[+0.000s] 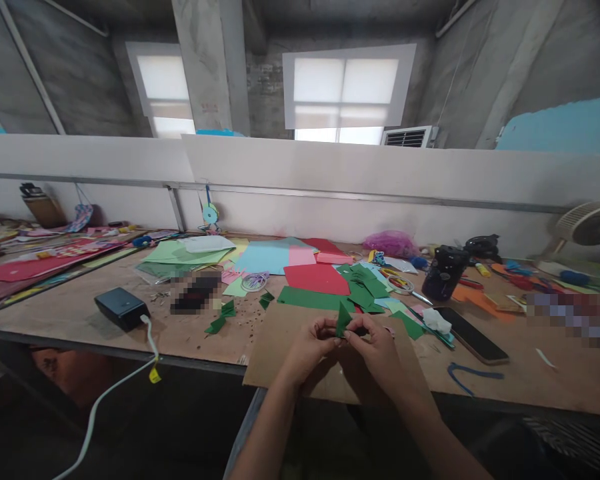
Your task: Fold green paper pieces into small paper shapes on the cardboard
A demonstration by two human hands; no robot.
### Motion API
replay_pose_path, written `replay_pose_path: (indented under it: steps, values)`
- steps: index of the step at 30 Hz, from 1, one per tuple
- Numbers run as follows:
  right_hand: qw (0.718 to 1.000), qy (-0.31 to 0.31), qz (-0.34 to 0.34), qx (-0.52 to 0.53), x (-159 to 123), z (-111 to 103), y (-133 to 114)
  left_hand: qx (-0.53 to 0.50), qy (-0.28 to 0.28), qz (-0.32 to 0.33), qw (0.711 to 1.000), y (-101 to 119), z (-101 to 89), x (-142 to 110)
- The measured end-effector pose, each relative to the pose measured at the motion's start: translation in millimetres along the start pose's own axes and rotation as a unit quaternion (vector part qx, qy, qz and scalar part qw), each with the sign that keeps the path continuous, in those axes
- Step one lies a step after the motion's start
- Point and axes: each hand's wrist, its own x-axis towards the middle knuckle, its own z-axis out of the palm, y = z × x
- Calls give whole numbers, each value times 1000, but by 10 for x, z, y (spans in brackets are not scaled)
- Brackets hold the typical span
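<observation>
No readable brand or label; small reddish writing on the concrete pillar (209,107) too blurred to read, yellow tag (154,375) on the white cable (96,410) shows no legible text. Folded green paper (343,319) is held up over the cardboard sheet (270,347), at the front of the table (180,337). Its pointed tip faces up, long axis roughly upright. Left hand (310,347) pinches its lower left side, thumb against fingers; right hand (377,347) pinches the lower right side. Green paper strip (313,298) and red paper (316,279) lie beyond; dark phone (473,335) to the right, black box (122,308) well apart to the left.
</observation>
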Motion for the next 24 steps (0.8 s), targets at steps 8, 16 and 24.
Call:
replay_pose_path:
  steps: [8,16,24]
  values:
    - [1000,10,8,12,4,42,64,-27,18,1,999,-15,20,19]
    - [986,-74,105,103,57,-67,-127,-21,17,9,1000,-1,40,-13]
    - [968,-59,153,191,32,-94,-112,7,26,-29,999,24,-36,-3]
